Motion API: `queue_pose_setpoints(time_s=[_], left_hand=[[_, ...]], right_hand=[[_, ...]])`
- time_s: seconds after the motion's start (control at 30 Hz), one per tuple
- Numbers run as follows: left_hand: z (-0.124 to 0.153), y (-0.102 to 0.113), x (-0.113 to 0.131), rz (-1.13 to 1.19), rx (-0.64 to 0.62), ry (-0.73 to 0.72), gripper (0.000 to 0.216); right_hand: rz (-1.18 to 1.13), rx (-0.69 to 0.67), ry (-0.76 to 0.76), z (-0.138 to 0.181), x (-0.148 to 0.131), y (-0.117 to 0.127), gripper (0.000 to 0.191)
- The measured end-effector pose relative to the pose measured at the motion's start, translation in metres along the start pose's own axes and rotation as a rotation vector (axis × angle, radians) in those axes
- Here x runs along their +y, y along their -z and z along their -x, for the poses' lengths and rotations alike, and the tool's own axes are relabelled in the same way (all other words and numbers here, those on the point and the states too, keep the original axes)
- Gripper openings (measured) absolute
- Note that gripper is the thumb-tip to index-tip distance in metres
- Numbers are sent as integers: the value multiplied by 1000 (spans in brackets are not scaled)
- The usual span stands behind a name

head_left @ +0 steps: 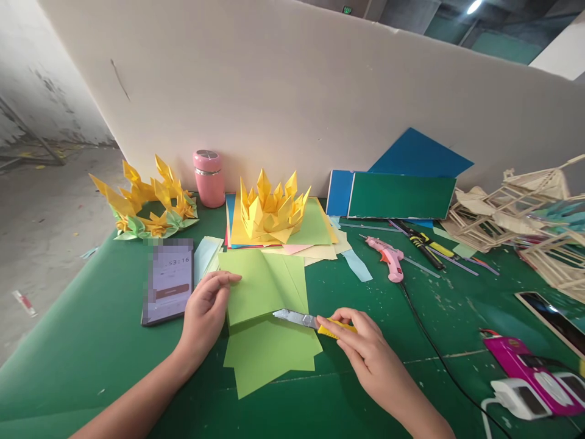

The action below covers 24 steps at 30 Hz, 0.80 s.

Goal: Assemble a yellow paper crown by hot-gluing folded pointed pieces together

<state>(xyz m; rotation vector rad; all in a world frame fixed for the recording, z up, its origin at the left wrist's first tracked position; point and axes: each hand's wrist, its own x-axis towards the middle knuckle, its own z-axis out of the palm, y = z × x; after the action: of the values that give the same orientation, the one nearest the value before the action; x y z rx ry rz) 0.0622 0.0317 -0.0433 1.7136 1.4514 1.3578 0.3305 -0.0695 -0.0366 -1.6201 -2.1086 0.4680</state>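
Note:
My right hand (361, 341) is closed round the yellow handle of a utility knife (297, 318), its blade extended and pointing left. The blade tip lies at the lower edge of a folded light-green paper sheet (251, 286). At that sheet's left edge is my left hand (208, 308), fingers curled and the index fingertip resting on the paper, holding it. More green paper (274, 353) lies beneath, sticking out towards me at uneven angles. Just behind, a yellow folded-paper crown (274, 210) sits on a stack of coloured paper (320, 225).
A phone (169, 283) lies left of my left hand. Farther back are a yellow-and-green paper crown (150, 207) and a pink flask (209, 180). To the right lie a pink glue gun (387, 256), its cord, pliers (425, 247), a magenta power strip (530, 372) and wooden stick models (493, 213).

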Motion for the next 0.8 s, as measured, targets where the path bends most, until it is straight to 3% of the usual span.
queue_pose_setpoints(time_s=[0.43, 0.67, 0.8], left_hand=[[33, 29, 24, -399, -495, -234, 31], [20, 10, 58, -868, -468, -508, 36], [20, -2, 73, -876, -590, -622, 33]], right_hand=[[109, -42, -30, -14, -4, -4, 47], [162, -50, -19, -18, -7, -2, 46], [182, -61, 2, -19, -9, 0, 46]])
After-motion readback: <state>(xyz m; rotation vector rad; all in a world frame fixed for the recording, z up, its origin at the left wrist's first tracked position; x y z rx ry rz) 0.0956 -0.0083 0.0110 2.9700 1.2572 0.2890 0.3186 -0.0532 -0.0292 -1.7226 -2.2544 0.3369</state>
